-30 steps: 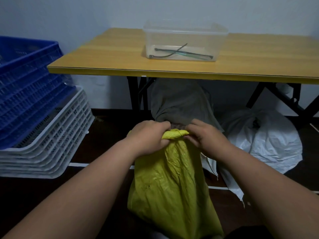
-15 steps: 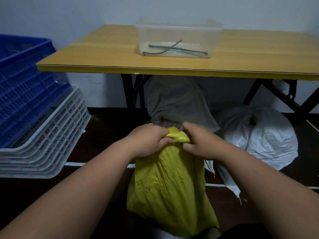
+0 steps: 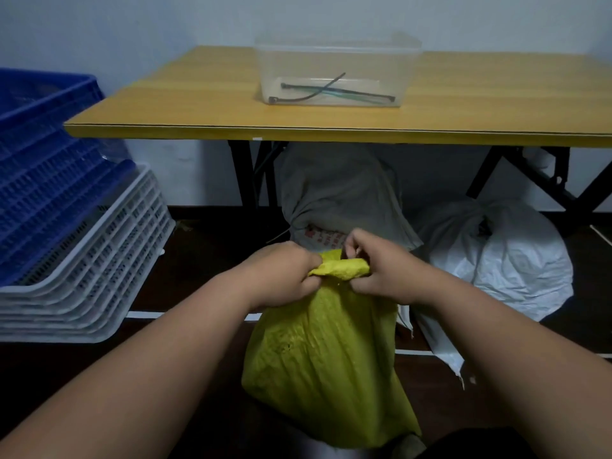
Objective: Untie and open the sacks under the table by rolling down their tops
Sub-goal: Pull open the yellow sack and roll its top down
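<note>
1. Left hand is closed on the bunched top of the yellow sack.
2. Right hand pinches the same top, just beside it.
3. Grey sack stands beyond both hands, under the table.

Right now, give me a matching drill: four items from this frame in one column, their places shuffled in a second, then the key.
Items
1. yellow woven sack
2. clear plastic box
3. white woven sack
4. blue slatted plastic crates

Places
A. on the wooden tabletop
B. on the floor, right of the grey sack
C. stacked on white crates, far left
D. nearest the camera, top gripped by both hands

Pairs: 1-D, 2-A, 3-B, 4-C
</note>
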